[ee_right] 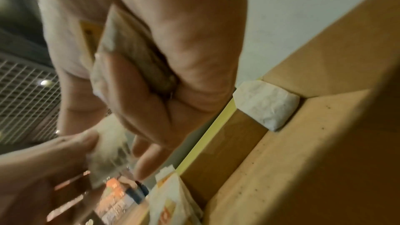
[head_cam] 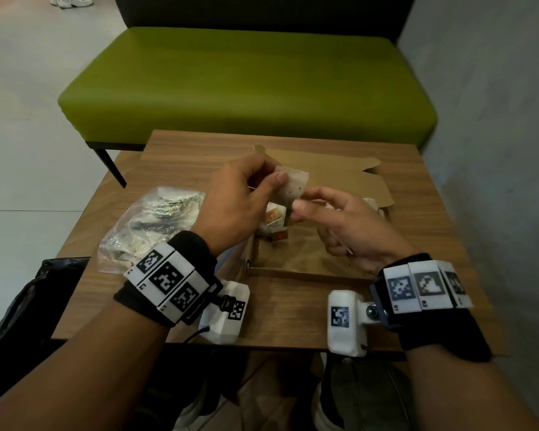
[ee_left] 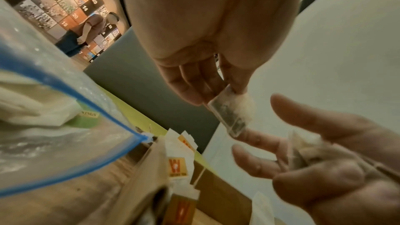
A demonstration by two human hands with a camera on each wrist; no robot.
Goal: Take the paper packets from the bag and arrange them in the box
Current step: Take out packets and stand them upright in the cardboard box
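Bag (head_cam: 150, 222) at centre left, packets inside. Left hand (head_cam: 240, 200) pinching a packet (head_cam: 293, 185) at mid-frame above the box (head_cam: 308, 253). Right hand (head_cam: 346, 225) just beside, fingers loosely curled round a second packet (ee_right: 129, 54), seen only from the wrists. Best passed gently, then stood beside those already inside.

The box (head_cam: 296, 269) lies open on the desk (head_cam: 181, 150), its floor bare across the near and right part; upright packets (head_cam: 273, 219) crowd its far-left corner, and one white packet (ee_right: 266, 104) sits in the far-right corner; the left hand (head_cam: 240, 200) and right hand (head_cam: 343, 225) hover over the box, blocking the way straight down; the lid flap (head_cam: 333, 172) lies flat beyond; the plastic bag (head_cam: 150, 222) fills the desk's left side, just beside the box; bare desk runs along the near edge.
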